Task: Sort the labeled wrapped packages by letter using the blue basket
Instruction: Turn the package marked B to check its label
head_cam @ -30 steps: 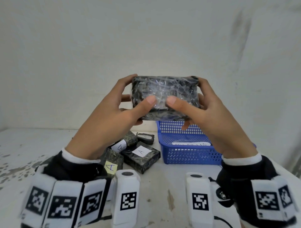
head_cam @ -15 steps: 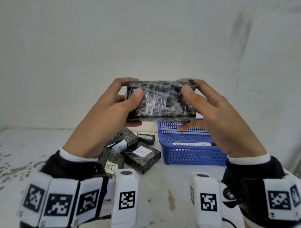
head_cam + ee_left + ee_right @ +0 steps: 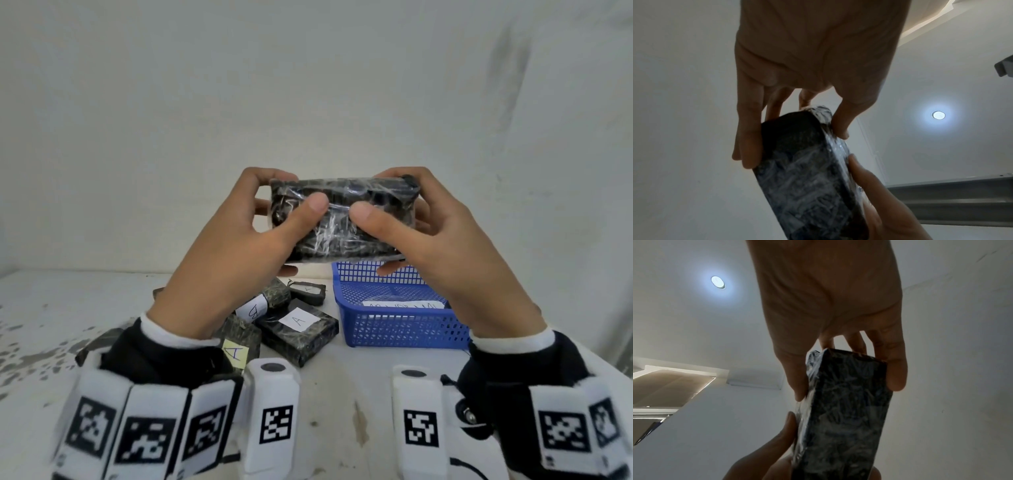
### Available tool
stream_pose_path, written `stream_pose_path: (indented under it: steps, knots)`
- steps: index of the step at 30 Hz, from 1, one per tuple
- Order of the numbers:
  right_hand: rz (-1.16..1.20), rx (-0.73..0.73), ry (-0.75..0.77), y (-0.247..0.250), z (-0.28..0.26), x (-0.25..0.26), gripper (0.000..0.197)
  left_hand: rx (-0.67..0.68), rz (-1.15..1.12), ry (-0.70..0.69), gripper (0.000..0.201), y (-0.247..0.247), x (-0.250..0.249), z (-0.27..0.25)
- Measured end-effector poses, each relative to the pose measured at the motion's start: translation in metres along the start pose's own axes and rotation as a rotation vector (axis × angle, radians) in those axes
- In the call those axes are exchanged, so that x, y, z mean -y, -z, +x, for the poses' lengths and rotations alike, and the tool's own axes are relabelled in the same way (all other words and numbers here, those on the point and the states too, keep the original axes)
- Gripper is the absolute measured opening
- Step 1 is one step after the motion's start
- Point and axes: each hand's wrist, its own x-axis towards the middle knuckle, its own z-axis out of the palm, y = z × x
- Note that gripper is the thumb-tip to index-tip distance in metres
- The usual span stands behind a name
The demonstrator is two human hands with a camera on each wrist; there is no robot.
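Dark packages (image 3: 297, 329) marked A and B lie heaped on the table (image 3: 51, 308), left of the blue basket (image 3: 394, 329); a white slip shows inside. Both hands, left (image 3: 233, 260) and right (image 3: 442, 253), pinch a wrapped package (image 3: 342, 219) above, thumbs now closer together than before.

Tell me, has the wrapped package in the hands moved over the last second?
Yes, slightly: the package has tipped and dropped a little toward the far rim of the blue basket.
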Motion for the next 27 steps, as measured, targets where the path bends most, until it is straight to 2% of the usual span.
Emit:
stream_pose_path:
  steps: [3,5,7,8,10,12,14,17,23,27]
  knots:
    - [-0.016,-0.047,0.047,0.004,0.000,-0.002,0.061,0.026,0.006,0.035,0.065,0.000,-0.002,-0.002]
    - [-0.043,-0.050,0.070,0.007,0.000,-0.003,0.080,0.033,-0.043,0.049,0.065,0.002,-0.005,-0.003]
    - [-0.055,-0.010,0.042,0.007,0.001,-0.004,0.095,0.028,-0.126,0.031,0.062,0.004,-0.005,-0.001]
    - [-0.049,0.022,0.015,0.005,0.001,-0.004,0.096,0.017,-0.157,0.012,0.063,0.006,-0.003,0.000]
    - [0.028,0.067,-0.042,0.002,0.002,-0.004,0.085,-0.006,-0.163,-0.020,0.070,0.010,0.000,0.001]
    - [0.135,0.054,-0.056,0.003,0.003,-0.002,0.063,-0.002,-0.151,-0.024,0.077,0.013,0.003,0.004]
    - [0.175,0.033,-0.045,0.005,0.003,-0.001,0.052,0.035,-0.161,-0.013,0.070,0.014,0.004,0.004]
    - [0.166,0.026,-0.035,0.009,0.003,-0.001,0.054,0.069,-0.107,-0.031,0.058,0.013,0.002,0.002]
    - [0.062,0.036,-0.020,0.006,0.000,0.002,0.068,0.062,-0.090,-0.028,0.067,0.007,0.001,0.002]
    - [-0.011,0.018,-0.018,0.002,-0.001,0.003,0.068,0.030,-0.071,-0.045,0.063,0.004,0.000,0.001]
